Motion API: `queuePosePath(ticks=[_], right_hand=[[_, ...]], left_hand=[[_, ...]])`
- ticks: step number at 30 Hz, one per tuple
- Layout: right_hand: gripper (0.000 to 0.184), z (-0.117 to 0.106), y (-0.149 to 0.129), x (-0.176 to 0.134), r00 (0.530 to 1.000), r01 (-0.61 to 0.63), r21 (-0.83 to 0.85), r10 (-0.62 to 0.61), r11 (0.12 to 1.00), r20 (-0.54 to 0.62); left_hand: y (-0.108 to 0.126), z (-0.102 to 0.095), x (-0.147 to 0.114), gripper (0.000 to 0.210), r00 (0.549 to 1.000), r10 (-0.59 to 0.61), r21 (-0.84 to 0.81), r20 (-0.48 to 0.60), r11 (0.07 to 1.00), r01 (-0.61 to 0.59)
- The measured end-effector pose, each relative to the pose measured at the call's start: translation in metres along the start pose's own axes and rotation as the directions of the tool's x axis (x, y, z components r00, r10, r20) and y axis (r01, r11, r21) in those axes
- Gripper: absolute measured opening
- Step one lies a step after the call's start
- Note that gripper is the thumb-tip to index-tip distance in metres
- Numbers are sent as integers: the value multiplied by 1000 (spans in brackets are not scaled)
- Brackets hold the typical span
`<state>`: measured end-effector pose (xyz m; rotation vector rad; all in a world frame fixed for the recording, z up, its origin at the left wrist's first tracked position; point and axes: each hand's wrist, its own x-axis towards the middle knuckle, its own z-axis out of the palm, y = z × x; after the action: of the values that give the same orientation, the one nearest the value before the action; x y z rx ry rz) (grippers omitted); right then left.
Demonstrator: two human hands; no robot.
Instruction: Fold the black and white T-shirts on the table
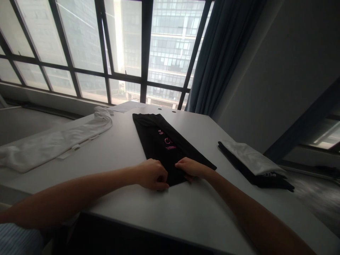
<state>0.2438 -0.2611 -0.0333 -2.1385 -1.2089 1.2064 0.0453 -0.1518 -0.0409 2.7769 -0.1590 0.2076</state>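
Observation:
A black T-shirt (172,136) lies folded into a long strip on the white table, with pink lettering partly covered by a folded-over side. Its far end looks slightly rumpled. My left hand (154,174) is closed at the near left corner, thumb and fingers pinching the cloth. At the near edge, to the right, my right hand (191,168) is closed on the same T-shirt, its thumb on top and fingers partly tucked under. Both wrists rest close to the tabletop.
A long white garment (58,143) with a pale strip beside it lies at the left of the table (111,209). Folded white and black garments (252,161) are stacked at the right. Paper (130,105) lies at the far edge, before windows and a blue curtain (223,53).

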Motion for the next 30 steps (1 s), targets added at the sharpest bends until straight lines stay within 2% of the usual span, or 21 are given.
queuePosePath(ticks=[3,7,10,13,17,23,26,28,30], right_hand=[[43,2,-5,-5,999,-5,-114,1,994,-39],[43,2,-8,-9,1000,9,-179,-13,984,-22],[42,2,-8,-11,999,27,-212,-30,977,-13],[40,1,-7,-11,999,32,-226,-37,974,-15],[38,1,-5,-10,998,58,-265,-65,963,-19],[42,7,-4,-7,976,129,-501,-200,856,-91],[41,-1,-3,-6,971,123,-558,-214,821,-102],[40,-16,3,-4,951,95,-595,-250,798,-182],[38,-38,15,0,887,6,-636,-297,772,-352]], left_hand=[[-4,-6,0,30,998,-45,16,54,999,44],[-12,-14,-3,48,985,-67,11,161,998,66],[-16,-18,-4,28,974,-8,-62,229,998,23],[-18,-19,-4,7,975,78,-120,209,991,-53],[-21,-20,-5,8,979,154,-178,136,976,-128],[-21,-14,-6,17,974,122,-155,191,984,-93],[-19,-12,-5,17,973,99,-134,210,988,-71],[-18,-12,-4,23,975,89,-126,204,990,-64],[-18,-13,-4,35,977,76,-111,197,992,-55]])
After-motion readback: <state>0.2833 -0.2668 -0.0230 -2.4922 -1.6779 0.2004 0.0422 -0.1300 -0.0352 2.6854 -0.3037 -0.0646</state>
